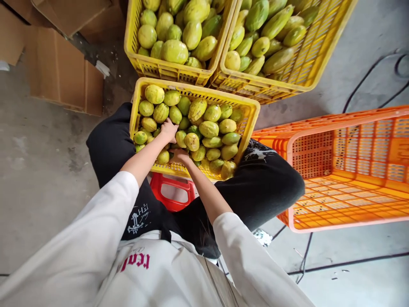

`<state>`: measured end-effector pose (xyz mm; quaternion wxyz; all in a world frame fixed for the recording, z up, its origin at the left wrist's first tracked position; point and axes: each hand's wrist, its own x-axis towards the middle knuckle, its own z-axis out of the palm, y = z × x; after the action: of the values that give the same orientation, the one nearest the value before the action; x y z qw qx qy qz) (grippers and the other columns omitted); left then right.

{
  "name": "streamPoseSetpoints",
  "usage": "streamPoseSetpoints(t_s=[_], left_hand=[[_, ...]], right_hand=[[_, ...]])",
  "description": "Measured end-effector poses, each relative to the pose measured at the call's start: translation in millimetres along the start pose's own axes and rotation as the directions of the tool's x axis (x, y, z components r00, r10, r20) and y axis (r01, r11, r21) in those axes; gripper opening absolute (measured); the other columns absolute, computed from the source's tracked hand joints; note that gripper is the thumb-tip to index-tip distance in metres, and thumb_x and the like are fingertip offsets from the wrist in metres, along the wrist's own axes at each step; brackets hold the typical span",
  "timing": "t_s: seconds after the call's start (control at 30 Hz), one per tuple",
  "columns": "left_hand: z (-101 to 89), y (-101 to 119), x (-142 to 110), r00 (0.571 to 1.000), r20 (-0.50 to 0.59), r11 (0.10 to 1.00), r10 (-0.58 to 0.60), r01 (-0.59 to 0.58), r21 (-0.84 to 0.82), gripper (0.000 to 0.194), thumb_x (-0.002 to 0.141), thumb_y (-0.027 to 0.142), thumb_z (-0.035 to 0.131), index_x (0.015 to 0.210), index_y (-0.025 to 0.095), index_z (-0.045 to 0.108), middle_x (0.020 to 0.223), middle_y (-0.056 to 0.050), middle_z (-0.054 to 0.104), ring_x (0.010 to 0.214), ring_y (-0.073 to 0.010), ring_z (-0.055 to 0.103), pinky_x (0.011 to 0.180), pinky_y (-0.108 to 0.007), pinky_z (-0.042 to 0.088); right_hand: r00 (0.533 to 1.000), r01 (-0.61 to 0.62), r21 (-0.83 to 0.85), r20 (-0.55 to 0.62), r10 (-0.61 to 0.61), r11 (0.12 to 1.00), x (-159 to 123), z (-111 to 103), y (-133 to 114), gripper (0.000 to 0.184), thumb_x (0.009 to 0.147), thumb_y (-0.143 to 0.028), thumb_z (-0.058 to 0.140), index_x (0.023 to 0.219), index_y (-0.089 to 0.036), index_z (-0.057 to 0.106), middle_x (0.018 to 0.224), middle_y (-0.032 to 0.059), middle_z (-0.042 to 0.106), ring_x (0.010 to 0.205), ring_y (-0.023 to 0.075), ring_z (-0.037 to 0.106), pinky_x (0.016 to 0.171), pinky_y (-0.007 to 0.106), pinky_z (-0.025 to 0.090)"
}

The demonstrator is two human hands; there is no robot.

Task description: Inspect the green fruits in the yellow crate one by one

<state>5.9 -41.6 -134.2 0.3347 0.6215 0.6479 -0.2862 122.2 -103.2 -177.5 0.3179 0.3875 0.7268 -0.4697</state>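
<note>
A yellow plastic crate sits between my knees, filled with oval yellow-green fruits with streaked skins. My left hand reaches into the left half of the pile. Its fingers are apart and point down between the fruits, with their tips partly hidden. Closer to the near rim, my right hand is low among the fruits. Its visible fingers stretch leftward beside a round fruit, and their ends are hidden. Neither hand shows a fruit clearly gripped.
Two more yellow crates of similar fruits stand beyond mine. To the right, an orange crate lies tipped, its opening toward me. Cardboard boxes lie at upper left. A red stool shows below me. Black cables cross the floor.
</note>
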Motion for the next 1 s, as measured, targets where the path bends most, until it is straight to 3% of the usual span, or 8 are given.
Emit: streamPoseSetpoints(t_s=[0.13, 0.3, 0.43, 0.57, 0.67, 0.77, 0.87, 1.0], left_hand=[[-4.2, -21, 1, 0.995, 0.038, 0.994, 0.097, -0.095, -0.062, 0.099, 0.064, 0.048, 0.085, 0.149, 0.014, 0.049, 0.156, -0.024, 0.041, 0.128, -0.0396, 0.059, 0.109, -0.039, 0.047], [-32.5, -30, -23, 0.993, -0.034, 0.927, 0.114, -0.119, -0.357, 0.079, 0.068, 0.052, 0.081, 0.137, 0.02, 0.058, 0.137, -0.011, 0.064, 0.123, -0.0312, 0.063, 0.101, -0.033, 0.052], [-65.1, -22, -61, 0.992, -0.102, 0.672, 0.076, -0.127, -0.73, 0.067, 0.076, 0.057, 0.077, 0.133, 0.026, 0.058, 0.12, -0.006, 0.072, 0.108, -0.0269, 0.07, 0.086, -0.036, 0.057], [-91.6, -17, -90, 0.957, -0.269, 0.466, 0.108, -0.287, -0.837, 0.054, 0.093, 0.059, 0.052, 0.133, 0.024, 0.06, 0.108, -0.006, 0.073, 0.106, -0.0257, 0.07, 0.083, -0.039, 0.058], [-101.2, -9, -94, 0.91, -0.41, 0.46, 0.057, -0.389, -0.798, 0.055, 0.101, 0.048, 0.03, 0.146, 0.025, 0.051, 0.118, -0.004, 0.071, 0.122, -0.0274, 0.064, 0.089, -0.042, 0.055], [-104.2, 3, -86, 0.885, -0.463, 0.577, -0.045, -0.356, -0.735, 0.067, 0.097, 0.058, 0.045, 0.157, 0.03, 0.035, 0.129, -0.004, 0.069, 0.134, -0.0339, 0.052, 0.095, -0.047, 0.051], [-108.2, 10, -82, 0.909, -0.401, 0.644, -0.119, -0.237, -0.727, 0.08, 0.092, 0.067, 0.053, 0.159, 0.029, 0.03, 0.126, -0.006, 0.069, 0.137, -0.0383, 0.046, 0.097, -0.048, 0.048], [-115.3, 8, -87, 0.925, -0.372, 0.34, -0.082, -0.325, -0.883, 0.069, 0.096, 0.065, 0.041, 0.154, 0.027, 0.04, 0.124, -0.005, 0.07, 0.132, -0.0323, 0.053, 0.095, -0.04, 0.049]], right_hand=[[0.995, 0.095, 0.052, 0.002, -0.095, 0.994, -21, -20, 12, 0.053, 0.085, -0.029, 0.08, 0.136, -0.023, 0.066, 0.134, 0.0062, 0.071, 0.117, 0.0215, 0.067, 0.099, 0.026, 0.052], [0.981, 0.183, 0.263, 0.013, -0.193, 0.947, -68, -61, 13, 0.041, 0.087, -0.02, 0.073, 0.128, -0.023, 0.069, 0.122, 0.006, 0.072, 0.107, 0.0214, 0.069, 0.092, 0.029, 0.058], [0.956, 0.261, 0.576, -0.042, -0.291, 0.774, -115, -98, 16, 0.041, 0.089, -0.017, 0.064, 0.129, -0.027, 0.062, 0.12, 0.0035, 0.067, 0.096, 0.0154, 0.071, 0.08, 0.026, 0.062], [0.875, 0.471, 0.658, -0.261, -0.408, 0.587, -151, -133, 23, 0.036, 0.09, -0.036, 0.071, 0.121, -0.021, 0.06, 0.11, 0.0033, 0.066, 0.093, 0.0155, 0.07, 0.077, 0.026, 0.062], [0.818, 0.573, 0.7, -0.452, -0.356, 0.426, -155, -154, 22, 0.041, 0.092, -0.039, 0.067, 0.127, -0.021, 0.054, 0.116, 0.0036, 0.065, 0.094, 0.0156, 0.071, 0.079, 0.028, 0.061], [0.786, 0.617, 0.734, -0.587, -0.194, 0.284, -139, -169, 18, 0.033, 0.104, -0.039, 0.04, 0.125, -0.017, 0.055, 0.116, 0.0045, 0.068, 0.099, 0.0164, 0.072, 0.08, 0.028, 0.057], [0.77, 0.622, 0.729, -0.636, -0.052, 0.284, -120, -175, 13, 0.06, 0.105, -0.047, 0.019, 0.091, -0.011, 0.063, 0.111, 0.0055, 0.074, 0.103, 0.0203, 0.071, 0.075, 0.027, 0.053], [0.765, 0.622, 0.727, -0.644, -0.026, 0.29, -112, -172, 12, 0.063, 0.103, -0.05, 0.014, 0.078, -0.013, 0.06, 0.103, 0.0046, 0.076, 0.095, 0.0178, 0.072, 0.071, 0.027, 0.053]])
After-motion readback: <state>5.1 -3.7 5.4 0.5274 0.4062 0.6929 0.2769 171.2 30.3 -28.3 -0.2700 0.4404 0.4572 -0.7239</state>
